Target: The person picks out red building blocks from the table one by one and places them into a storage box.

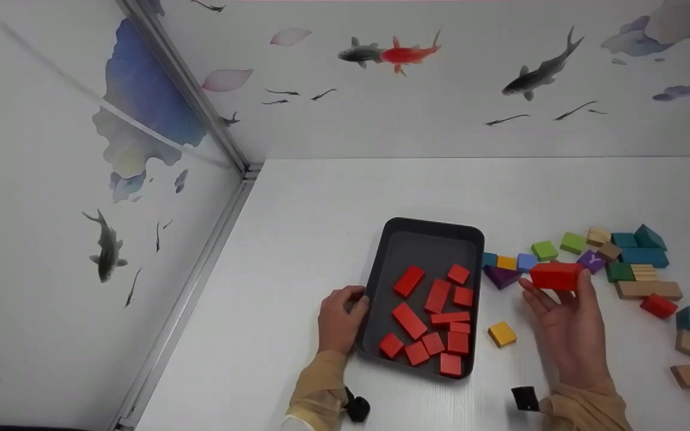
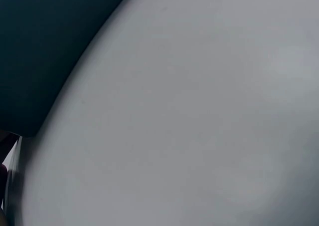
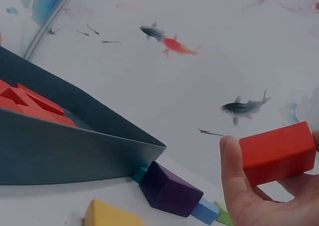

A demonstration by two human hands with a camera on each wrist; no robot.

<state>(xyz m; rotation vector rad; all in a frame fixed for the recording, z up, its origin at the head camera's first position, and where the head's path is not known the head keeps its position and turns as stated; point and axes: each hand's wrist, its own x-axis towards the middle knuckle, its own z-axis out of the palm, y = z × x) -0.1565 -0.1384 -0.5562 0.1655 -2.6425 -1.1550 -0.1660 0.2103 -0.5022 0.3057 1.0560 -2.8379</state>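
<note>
My right hand (image 1: 569,335) holds a red rectangular block (image 1: 556,276) between thumb and fingers, raised over the table to the right of the tray. In the right wrist view that red block (image 3: 277,152) is tilted, gripped at its ends. A dark grey tray (image 1: 426,230) with raised walls lies on the table, with several red blocks (image 1: 409,321) of different sizes in it. At the tray's left wall, my left hand (image 1: 339,320) grips the rim with curled fingers and thumb. The left wrist view shows just the tray's dark side (image 2: 45,46) and white tabletop.
Right of the tray lie a yellow block (image 1: 502,334), a purple triangular block (image 1: 502,276) and green blocks (image 1: 573,243). Farther right are teal blocks (image 1: 644,257), wooden blocks (image 1: 648,290) and a loose red block (image 1: 659,306). White panels with painted fish stand behind and left.
</note>
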